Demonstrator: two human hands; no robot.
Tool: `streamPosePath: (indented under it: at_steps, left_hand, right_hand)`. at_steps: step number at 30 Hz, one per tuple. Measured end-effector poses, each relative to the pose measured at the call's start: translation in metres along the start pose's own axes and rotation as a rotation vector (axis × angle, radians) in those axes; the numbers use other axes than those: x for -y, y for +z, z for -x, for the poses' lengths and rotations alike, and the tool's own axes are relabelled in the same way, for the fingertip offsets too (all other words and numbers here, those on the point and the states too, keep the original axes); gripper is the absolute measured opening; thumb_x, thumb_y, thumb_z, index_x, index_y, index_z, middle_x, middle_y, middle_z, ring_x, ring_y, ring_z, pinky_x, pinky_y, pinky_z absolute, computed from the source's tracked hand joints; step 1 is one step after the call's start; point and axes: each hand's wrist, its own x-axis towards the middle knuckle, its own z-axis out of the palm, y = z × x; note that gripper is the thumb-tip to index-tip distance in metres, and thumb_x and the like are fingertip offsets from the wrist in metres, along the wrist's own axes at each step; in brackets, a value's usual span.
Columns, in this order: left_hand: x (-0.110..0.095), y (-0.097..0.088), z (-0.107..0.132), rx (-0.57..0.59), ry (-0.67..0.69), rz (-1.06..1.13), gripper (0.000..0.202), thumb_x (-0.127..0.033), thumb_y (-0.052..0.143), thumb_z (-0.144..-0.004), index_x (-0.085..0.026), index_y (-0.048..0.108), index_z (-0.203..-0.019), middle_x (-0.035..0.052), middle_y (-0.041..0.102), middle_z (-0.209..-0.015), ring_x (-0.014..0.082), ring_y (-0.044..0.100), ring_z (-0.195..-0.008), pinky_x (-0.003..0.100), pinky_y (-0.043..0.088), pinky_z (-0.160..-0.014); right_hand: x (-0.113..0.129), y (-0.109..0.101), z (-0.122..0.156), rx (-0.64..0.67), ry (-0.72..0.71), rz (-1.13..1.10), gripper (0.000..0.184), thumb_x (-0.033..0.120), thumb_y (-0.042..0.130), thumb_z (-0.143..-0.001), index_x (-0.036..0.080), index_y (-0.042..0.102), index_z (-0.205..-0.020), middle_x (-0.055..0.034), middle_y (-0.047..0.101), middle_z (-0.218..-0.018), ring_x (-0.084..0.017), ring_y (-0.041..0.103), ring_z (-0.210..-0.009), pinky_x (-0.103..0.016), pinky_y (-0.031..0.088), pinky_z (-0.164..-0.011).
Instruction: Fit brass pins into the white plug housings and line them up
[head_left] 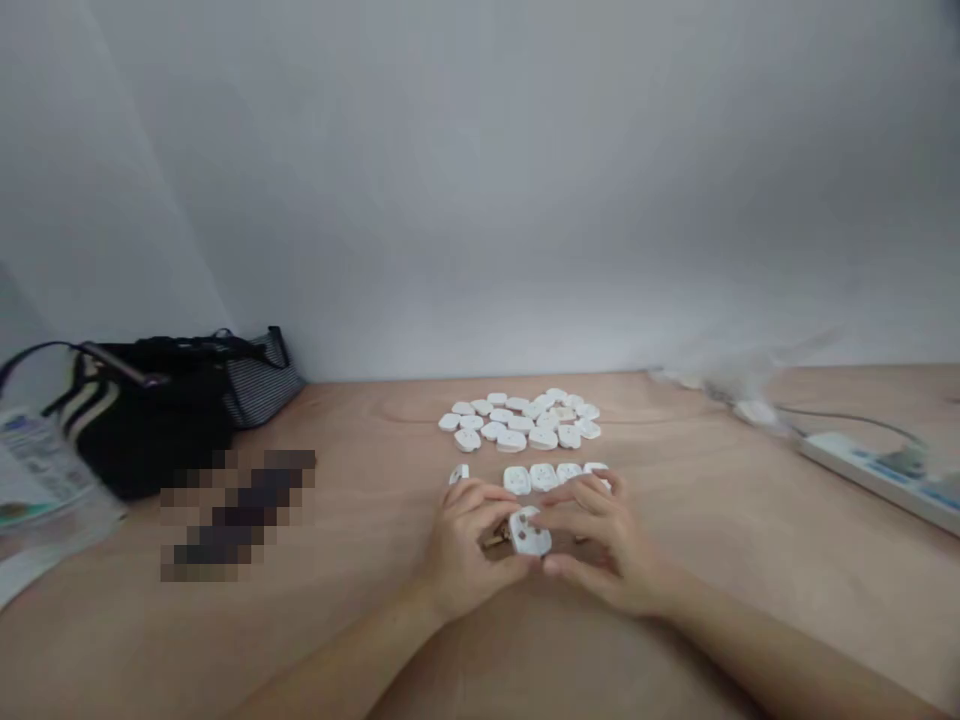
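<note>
The person's left hand [461, 550] and right hand [611, 550] meet over a white plastic plug shell [530, 532] near the middle of the surface [787, 590], on the side closest to the person. The fingers [592, 520] of both hands are curled closed and grip the shell from either side, with its face tilted up and its holes showing. Small brass-coloured parts [495, 537] sit just under the left hand, partly hidden, and another bit of the same colour shows by the right hand; what they are is too small to tell.

Holding the shell between both sets of fingertips leaves its face in view and keeps it steady, and working low over the surface keeps any small part from dropping far.

Just beyond the hands, a row of 5 similar white pieces [544, 477] runs across the surface, and behind it lies a loose heap of more than 20 [517, 420], towards the far edge. Along the right edge sits a white power strip [885, 480], with a blurred clear wrapper [735, 385] beyond it. At the far left corner stands a black striped bag [150, 420], with a printed packet [37, 470] at the left edge and a pixelated patch [236, 515] hiding whatever lies there.
</note>
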Motion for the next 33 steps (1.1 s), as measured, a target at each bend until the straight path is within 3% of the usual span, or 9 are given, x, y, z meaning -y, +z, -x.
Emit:
streamPosePath:
  at_steps: [5,8,15,19,21,26,29,33]
  left_hand:
    - [0.002,-0.001,0.001,0.022,0.019,0.028,0.037,-0.037,0.078,-0.061,-0.021,0.068,-0.092,0.0056,0.065,-0.094,0.024,0.056,-0.091,0.039,0.04,-0.087]
    - [0.002,-0.001,0.0,0.039,0.044,0.057,0.043,-0.043,0.08,-0.058,-0.021,0.068,-0.094,0.0059,0.065,-0.095,0.0242,0.055,-0.092,0.038,0.041,-0.085]
    - [0.005,-0.001,0.0,0.06,0.044,0.056,0.046,-0.046,0.079,-0.057,-0.022,0.068,-0.095,0.0064,0.064,-0.095,0.0248,0.055,-0.092,0.039,0.043,-0.085]
    - [0.026,-0.011,-0.004,0.035,-0.016,0.013,0.075,-0.05,0.081,-0.051,-0.021,0.057,-0.116,0.0105,0.058,-0.114,0.0296,0.051,-0.106,0.045,0.04,-0.093]
    - [0.045,-0.018,-0.007,0.024,-0.102,-0.008,0.069,-0.044,0.077,-0.06,-0.022,0.052,-0.121,0.0107,0.054,-0.121,0.0297,0.048,-0.112,0.046,0.038,-0.096]
    - [0.086,-0.026,-0.006,0.162,-0.265,0.095,0.073,-0.033,0.07,-0.072,-0.016,0.035,-0.134,0.0138,0.05,-0.13,0.0282,0.046,-0.121,0.046,0.034,-0.102]
    - [0.091,-0.027,-0.006,0.215,-0.298,0.142,0.071,-0.031,0.064,-0.077,-0.016,0.029,-0.137,0.0119,0.054,-0.127,0.0262,0.048,-0.119,0.045,0.034,-0.102]
    - [0.088,-0.029,-0.007,0.23,-0.297,0.161,0.063,-0.029,0.061,-0.079,-0.018,0.033,-0.135,0.009,0.056,-0.125,0.025,0.051,-0.116,0.045,0.036,-0.101]
  right_hand:
    - [-0.006,0.002,-0.002,0.03,0.128,-0.085,0.058,0.054,0.065,-0.071,0.029,0.051,-0.122,-0.0072,0.061,-0.112,-0.027,0.05,-0.105,-0.049,0.021,-0.096]
    - [-0.009,0.005,-0.004,0.107,0.133,-0.179,0.052,0.056,0.067,-0.068,0.032,0.057,-0.114,-0.0035,0.065,-0.104,-0.026,0.052,-0.101,-0.049,0.02,-0.097]
    - [-0.009,0.014,-0.006,0.04,0.232,-0.284,0.049,0.051,0.078,-0.055,0.026,0.065,-0.095,-0.0032,0.066,-0.093,-0.026,0.056,-0.094,-0.047,0.027,-0.094]
    - [-0.013,0.012,-0.016,0.037,0.281,-0.23,0.039,0.043,0.077,-0.057,0.024,0.065,-0.089,-0.0013,0.067,-0.09,-0.025,0.058,-0.091,-0.049,0.025,-0.096]
    - [-0.017,0.012,-0.026,0.05,0.313,-0.19,0.036,0.04,0.076,-0.059,0.024,0.065,-0.088,-0.0002,0.068,-0.089,-0.024,0.059,-0.09,-0.049,0.025,-0.097]
    - [-0.028,0.022,-0.062,0.06,0.344,-0.063,0.033,0.04,0.07,-0.065,0.023,0.066,-0.093,-0.0016,0.069,-0.091,-0.024,0.06,-0.092,-0.045,0.029,-0.095]
    - [-0.034,0.035,-0.081,0.078,0.342,-0.045,0.033,0.042,0.07,-0.064,0.022,0.066,-0.091,-0.0025,0.07,-0.087,-0.026,0.061,-0.091,-0.049,0.025,-0.096]
    - [-0.035,0.05,-0.096,0.123,0.313,-0.022,0.033,0.044,0.07,-0.065,0.025,0.067,-0.091,-0.0016,0.071,-0.085,-0.026,0.061,-0.089,-0.05,0.025,-0.093]
